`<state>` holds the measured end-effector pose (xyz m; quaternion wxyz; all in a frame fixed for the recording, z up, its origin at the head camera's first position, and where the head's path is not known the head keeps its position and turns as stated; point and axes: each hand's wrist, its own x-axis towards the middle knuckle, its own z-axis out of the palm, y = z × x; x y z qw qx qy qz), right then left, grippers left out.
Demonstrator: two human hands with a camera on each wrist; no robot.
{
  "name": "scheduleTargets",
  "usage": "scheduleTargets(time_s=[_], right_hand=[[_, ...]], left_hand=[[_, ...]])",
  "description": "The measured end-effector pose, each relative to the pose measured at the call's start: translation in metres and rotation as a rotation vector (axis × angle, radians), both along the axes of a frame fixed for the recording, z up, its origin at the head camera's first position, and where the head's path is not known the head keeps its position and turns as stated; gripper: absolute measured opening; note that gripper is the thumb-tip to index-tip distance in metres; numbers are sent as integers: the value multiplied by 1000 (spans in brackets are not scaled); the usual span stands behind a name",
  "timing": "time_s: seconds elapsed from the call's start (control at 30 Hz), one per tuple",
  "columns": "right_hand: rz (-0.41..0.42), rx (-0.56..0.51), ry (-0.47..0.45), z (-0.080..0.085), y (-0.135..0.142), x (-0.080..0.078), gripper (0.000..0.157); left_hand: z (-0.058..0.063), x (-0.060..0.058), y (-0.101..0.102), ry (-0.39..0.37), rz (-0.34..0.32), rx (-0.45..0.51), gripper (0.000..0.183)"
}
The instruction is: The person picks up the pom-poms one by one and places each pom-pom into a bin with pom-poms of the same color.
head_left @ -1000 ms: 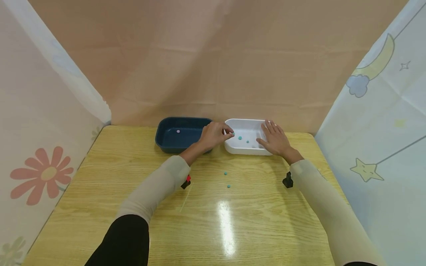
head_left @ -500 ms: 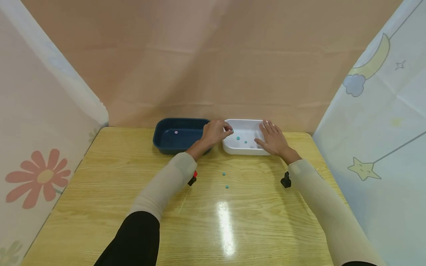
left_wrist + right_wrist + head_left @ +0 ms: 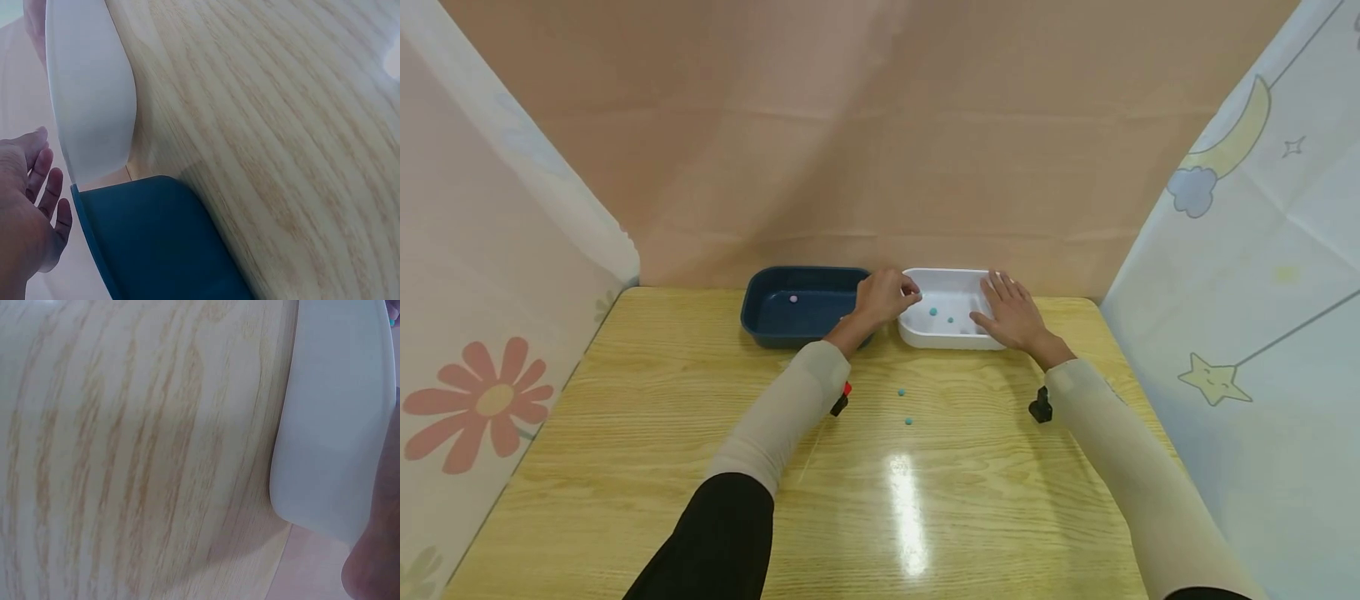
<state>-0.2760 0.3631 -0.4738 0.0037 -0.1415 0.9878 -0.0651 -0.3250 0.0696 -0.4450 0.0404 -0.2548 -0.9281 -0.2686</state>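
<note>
In the head view my left hand is above the gap between the dark blue tray and the white tray, thumb and forefinger together at the white tray's left end. They pinch a small teal ball, glimpsed at the right wrist view's top corner. In the left wrist view the left hand's other fingers are loosely bent. My right hand rests over the white tray's right end, fingers spread. Inside that tray lie teal balls; a pink ball lies in the blue one.
Two more teal balls, a farther one and a nearer one, lie on the wooden table in front of the trays. Behind the trays rises a brown backdrop. Patterned white sheets flank the table.
My left hand has shifted slightly back from the white tray's inside toward its left rim, fingertips still pinched. The right hand stays on the tray. The whole head view has drifted a little.
</note>
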Motion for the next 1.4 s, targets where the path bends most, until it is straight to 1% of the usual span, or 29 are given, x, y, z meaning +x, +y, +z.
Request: scheduleTargets(time_s=[0.27, 0.57, 0.83, 1.13, 1.23, 1.4], right_hand=[[7, 1, 5, 2, -3, 0, 84], [4, 25, -3, 4, -3, 0, 83], [0, 37, -5, 4, -1, 0, 84], [0, 29, 3, 3, 1, -1, 83], [1, 40, -4, 4, 0, -1, 83], [-1, 40, -11, 3, -1, 0, 83]], left_hand=[[-1, 0, -3, 0, 15, -8, 24], [4, 4, -14, 37, 2, 4, 23], [6, 5, -23, 38, -10, 3, 24], [7, 9, -29, 75, -77, 35, 25], [7, 14, -31, 79, -106, 41, 24], [5, 22, -33, 100, -139, 19, 22]])
